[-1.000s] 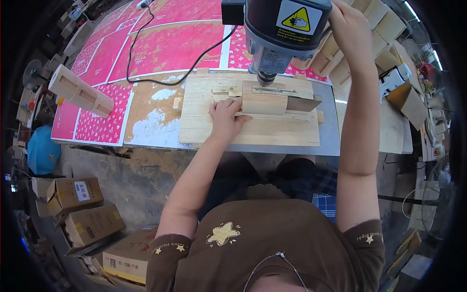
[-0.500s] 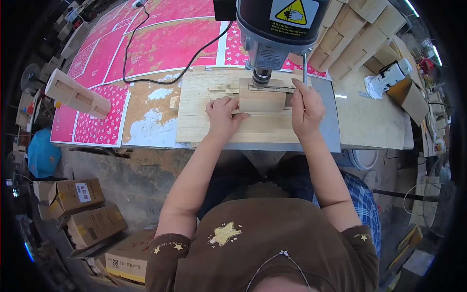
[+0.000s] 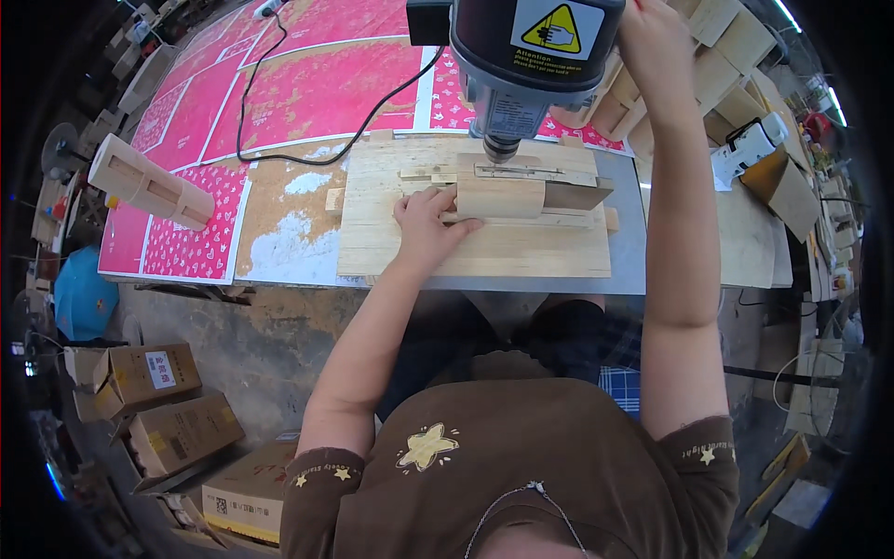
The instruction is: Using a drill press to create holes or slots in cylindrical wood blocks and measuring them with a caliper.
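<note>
A drill press [image 3: 531,70] with a dark motor housing stands over the work, its chuck [image 3: 501,147] just above a curved wooden piece [image 3: 501,197]. That piece lies in a wooden jig on a flat board [image 3: 484,256], and a slot shows along its top. My left hand [image 3: 430,222] grips the piece's left end, fingers curled behind it and thumb along the front. A flat metal plate [image 3: 575,196] sticks out from the piece's right end. Raised high, my right hand [image 3: 655,37] is at the right side of the drill press housing, its fingers mostly hidden there.
A slotted wooden cylinder [image 3: 149,182] stands on the pink-covered table at left. A black cable [image 3: 358,130] runs across the table to the machine. Stacked wooden cylinders [image 3: 712,70] fill the back right, near a white bottle [image 3: 750,140]. Cardboard boxes [image 3: 186,429] sit on the floor at left.
My right hand has left the lever beside the chuck and moved up to the side of the housing. The metal plate at the piece's right end is now exposed. My left hand stays put.
</note>
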